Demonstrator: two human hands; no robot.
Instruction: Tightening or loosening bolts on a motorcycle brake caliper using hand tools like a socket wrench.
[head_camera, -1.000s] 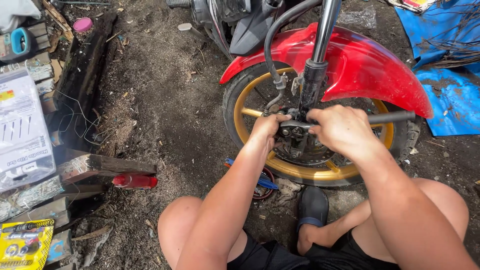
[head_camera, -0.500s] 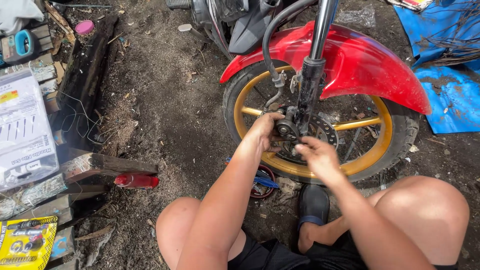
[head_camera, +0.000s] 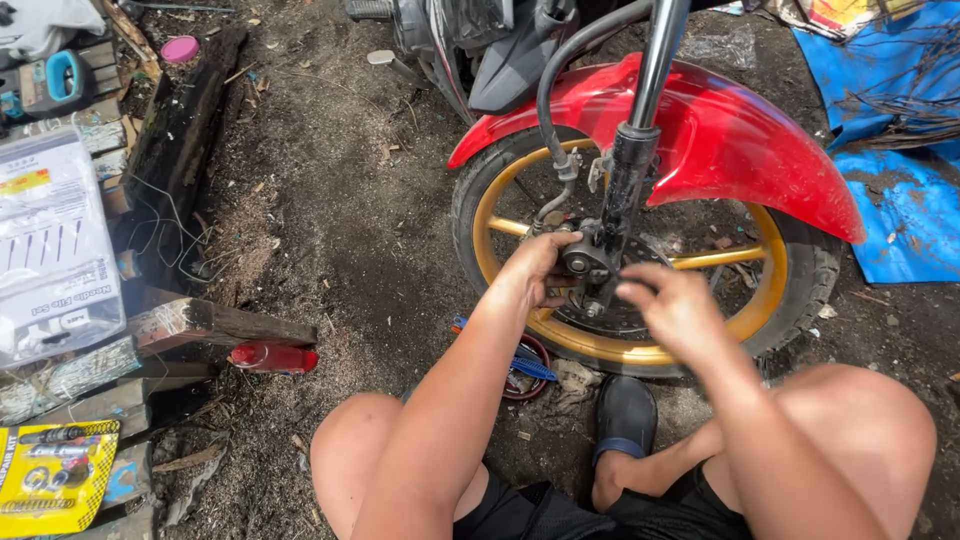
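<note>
A motorcycle front wheel with a gold rim and a red fender stands in front of me on dirt. My left hand is closed around the brake caliper at the foot of the black fork leg. My right hand hovers just right of the hub, fingertips pointing at the axle end. That hand is blurred, and I cannot see whether it holds anything. A black brake hose curves down to the caliper.
My bare knees and a black shoe are below the wheel. A blue-handled tool lies under the rim. A red bottle, wooden planks, a plastic tool packet and a yellow package are left. Blue tarp lies right.
My right hand let go of the long bar it held out to the right, dropped lower, then came back up beside the axle. My left hand stayed at the caliper.
</note>
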